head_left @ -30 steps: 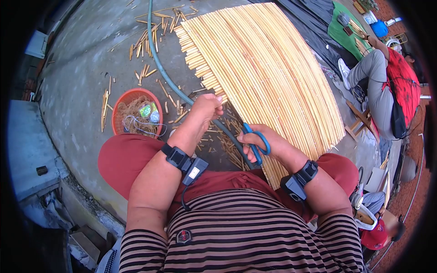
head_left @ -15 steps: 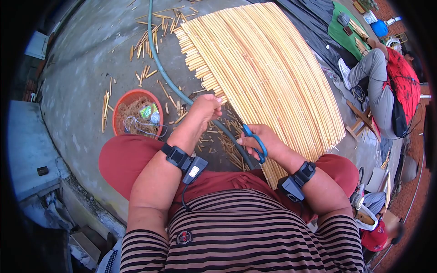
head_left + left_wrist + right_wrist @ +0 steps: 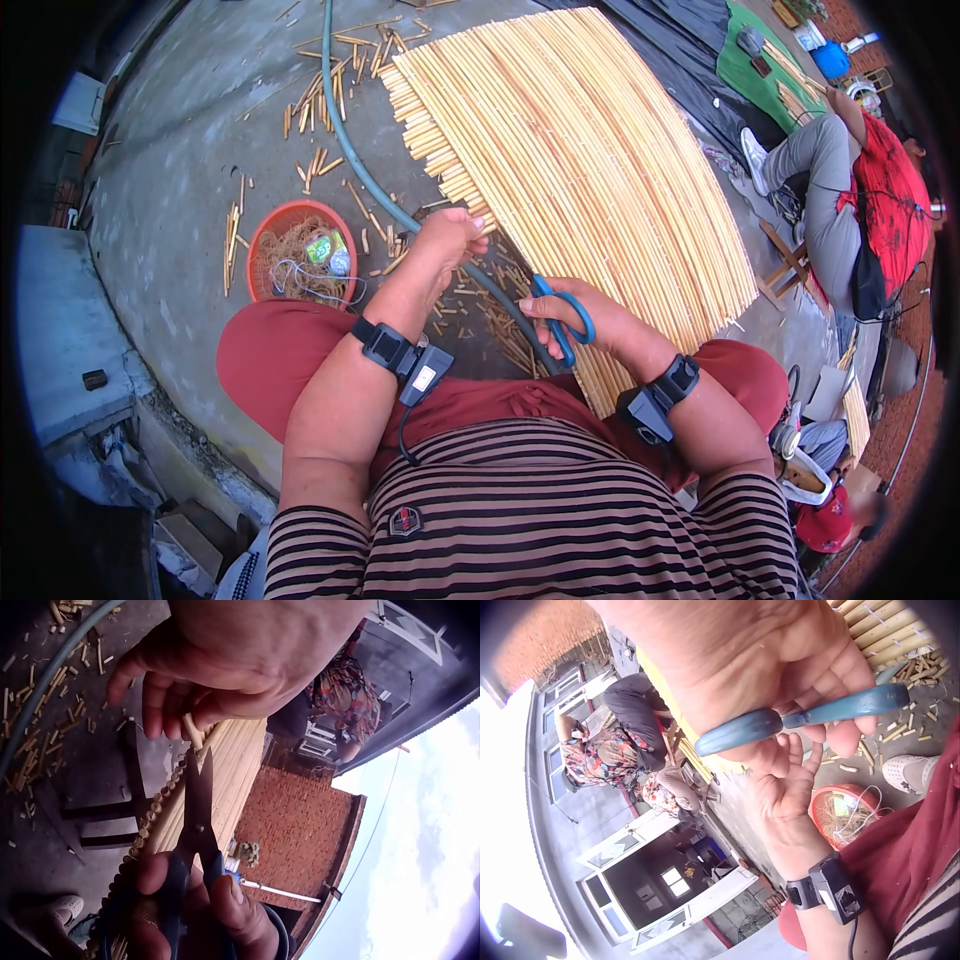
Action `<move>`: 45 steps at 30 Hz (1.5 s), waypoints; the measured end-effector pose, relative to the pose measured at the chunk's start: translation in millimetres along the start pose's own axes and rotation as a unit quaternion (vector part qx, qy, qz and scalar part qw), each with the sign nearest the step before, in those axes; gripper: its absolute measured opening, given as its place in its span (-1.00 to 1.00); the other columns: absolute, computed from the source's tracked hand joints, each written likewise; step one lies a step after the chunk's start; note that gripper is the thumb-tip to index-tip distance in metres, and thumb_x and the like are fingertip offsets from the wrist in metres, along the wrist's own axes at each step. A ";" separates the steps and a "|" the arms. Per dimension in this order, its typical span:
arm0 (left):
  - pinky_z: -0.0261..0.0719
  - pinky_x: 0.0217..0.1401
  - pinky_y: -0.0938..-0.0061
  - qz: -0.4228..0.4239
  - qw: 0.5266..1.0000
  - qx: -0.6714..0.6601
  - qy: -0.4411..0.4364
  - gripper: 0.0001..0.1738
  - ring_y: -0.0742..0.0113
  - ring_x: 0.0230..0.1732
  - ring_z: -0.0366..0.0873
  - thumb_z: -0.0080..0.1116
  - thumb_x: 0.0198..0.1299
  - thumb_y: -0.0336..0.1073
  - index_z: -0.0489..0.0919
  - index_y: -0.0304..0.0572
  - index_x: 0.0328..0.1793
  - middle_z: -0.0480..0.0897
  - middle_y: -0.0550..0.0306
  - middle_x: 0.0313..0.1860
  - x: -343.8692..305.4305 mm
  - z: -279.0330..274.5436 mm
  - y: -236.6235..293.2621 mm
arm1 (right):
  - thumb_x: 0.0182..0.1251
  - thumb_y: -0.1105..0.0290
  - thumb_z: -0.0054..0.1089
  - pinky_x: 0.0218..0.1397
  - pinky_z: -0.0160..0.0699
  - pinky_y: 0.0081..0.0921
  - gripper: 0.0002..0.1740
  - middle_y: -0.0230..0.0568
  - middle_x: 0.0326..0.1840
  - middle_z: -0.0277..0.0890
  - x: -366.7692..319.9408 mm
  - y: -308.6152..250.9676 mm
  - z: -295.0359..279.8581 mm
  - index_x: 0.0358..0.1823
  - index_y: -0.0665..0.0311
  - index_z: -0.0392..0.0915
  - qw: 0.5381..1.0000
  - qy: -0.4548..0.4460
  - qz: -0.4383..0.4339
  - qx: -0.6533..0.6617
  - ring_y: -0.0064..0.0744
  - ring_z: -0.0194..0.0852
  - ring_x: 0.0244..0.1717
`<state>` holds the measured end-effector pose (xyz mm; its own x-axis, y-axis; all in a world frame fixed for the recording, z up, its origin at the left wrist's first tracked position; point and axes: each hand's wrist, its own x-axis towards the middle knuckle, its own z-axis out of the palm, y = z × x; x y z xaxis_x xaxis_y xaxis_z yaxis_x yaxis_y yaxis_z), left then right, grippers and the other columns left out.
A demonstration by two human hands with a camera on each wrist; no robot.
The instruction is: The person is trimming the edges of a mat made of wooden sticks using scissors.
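In the head view my left hand [image 3: 450, 240] pinches the end of a thin reed stalk [image 3: 193, 732] at the near left edge of a large mat of reeds [image 3: 590, 170]. My right hand [image 3: 598, 312] grips scissors [image 3: 199, 817] with blue handles, fingers and thumb in the loops. Their blades stand slightly apart in the left wrist view, tips right at the pinched stalk. One blue handle [image 3: 739, 733] shows across the palm in the right wrist view. Lower down, the mat reaches to my right knee.
A red basket [image 3: 302, 203] holding tangled fibre and cord stands left. A green hose [image 3: 362, 165] curves over the floor among cut reed pieces [image 3: 325, 100]. A person in red [image 3: 890, 210] sits at the right, near a wooden stool [image 3: 785, 262].
The scissor handles come together half a second ago and are spread apart again now. My left hand keeps its place at the mat's edge. The person in red shifts slightly.
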<state>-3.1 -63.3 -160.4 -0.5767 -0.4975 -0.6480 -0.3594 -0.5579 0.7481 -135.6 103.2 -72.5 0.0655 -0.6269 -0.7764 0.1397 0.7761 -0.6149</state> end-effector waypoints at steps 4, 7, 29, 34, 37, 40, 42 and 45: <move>0.41 -0.11 0.34 0.003 1.000 0.010 -0.015 -0.84 0.41 -0.34 0.56 0.08 0.26 -0.21 0.54 -0.04 -0.35 0.60 0.28 -0.43 -1.3 -0.8 2.0 | 0.27 0.14 0.20 -0.67 0.41 -0.64 -0.66 -0.28 -0.60 0.47 6.4 -0.9 -1.2 -0.28 0.29 0.41 1.000 0.005 0.005 0.007 -0.53 0.45 -0.70; 0.40 -0.10 0.33 0.005 1.000 0.015 -0.014 -0.83 0.41 -0.34 0.56 0.07 0.27 -0.21 0.54 -0.03 -0.35 0.60 0.29 -0.44 -2.3 -0.7 1.2 | 0.27 0.20 0.22 -0.71 0.38 -0.65 -0.70 -0.30 -0.63 0.45 8.3 -0.6 -0.1 -0.30 0.30 0.42 1.000 0.013 -0.006 0.003 -0.54 0.43 -0.73; 0.43 -0.17 0.37 0.013 1.000 0.003 0.002 -0.82 0.43 -0.40 0.53 0.05 0.28 -0.22 0.52 -0.04 -0.37 0.57 0.28 -0.45 -2.2 0.0 0.1 | 0.32 0.17 0.16 -0.67 0.40 -0.64 -0.69 -0.30 -0.61 0.46 -1.2 3.9 7.1 -0.29 0.29 0.41 0.999 0.017 -0.009 -0.034 -0.53 0.45 -0.69; 0.43 -0.17 0.37 0.006 1.000 0.002 -0.005 -0.82 0.43 -0.39 0.54 0.04 0.29 -0.21 0.52 -0.03 -0.37 0.57 0.30 -0.46 0.3 -1.5 -1.2 | 0.32 0.13 0.14 -0.62 0.44 -0.62 -0.66 -0.27 -0.58 0.47 -1.4 -1.7 5.5 -0.28 0.31 0.40 0.999 0.008 -0.002 -0.033 -0.49 0.48 -0.66; 0.43 -0.17 0.38 0.003 1.000 0.001 -0.006 -0.82 0.44 -0.39 0.54 0.04 0.29 -0.21 0.52 -0.02 -0.37 0.56 0.30 -0.46 -0.1 -1.8 -0.5 | 0.31 0.13 0.15 -0.63 0.44 -0.62 -0.66 -0.26 -0.58 0.48 -1.5 -4.3 2.2 -0.28 0.31 0.40 0.999 -0.007 0.005 -0.043 -0.49 0.47 -0.67; 0.43 -0.17 0.39 0.003 1.000 -0.003 -0.009 -0.82 0.45 -0.40 0.53 0.03 0.30 -0.21 0.52 -0.02 -0.37 0.56 0.31 -0.47 -1.1 -1.7 0.2 | 0.31 0.14 0.16 -0.64 0.45 -0.62 -0.66 -0.25 -0.59 0.48 0.1 -3.5 2.3 -0.29 0.31 0.40 1.000 0.000 -0.005 -0.030 -0.49 0.47 -0.68; 0.43 -0.18 0.39 0.005 1.000 -0.005 -0.012 -0.81 0.45 -0.40 0.53 0.03 0.30 -0.22 0.52 -0.02 -0.37 0.56 0.31 -0.48 -1.3 -1.6 -0.3 | 0.30 0.14 0.17 -0.65 0.44 -0.62 -0.66 -0.25 -0.59 0.48 1.7 -3.3 2.7 -0.30 0.31 0.40 1.000 0.003 -0.008 -0.017 -0.49 0.46 -0.69; 0.44 -0.18 0.40 0.006 1.000 -0.010 -0.013 -0.81 0.45 -0.41 0.52 0.03 0.30 -0.22 0.52 -0.02 -0.37 0.56 0.31 -0.48 -0.9 -1.2 -1.3 | 0.30 0.14 0.18 -0.67 0.42 -0.62 -0.66 -0.26 -0.61 0.47 8.4 -1.7 3.1 -0.31 0.30 0.39 1.000 0.003 -0.013 -0.003 -0.50 0.45 -0.70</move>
<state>-1.2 -62.9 -160.9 -0.5997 -0.4876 -0.6345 -0.3369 -0.5654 0.7529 -132.2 96.4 -77.6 0.0553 -0.6462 -0.7611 0.1363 0.7601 -0.6354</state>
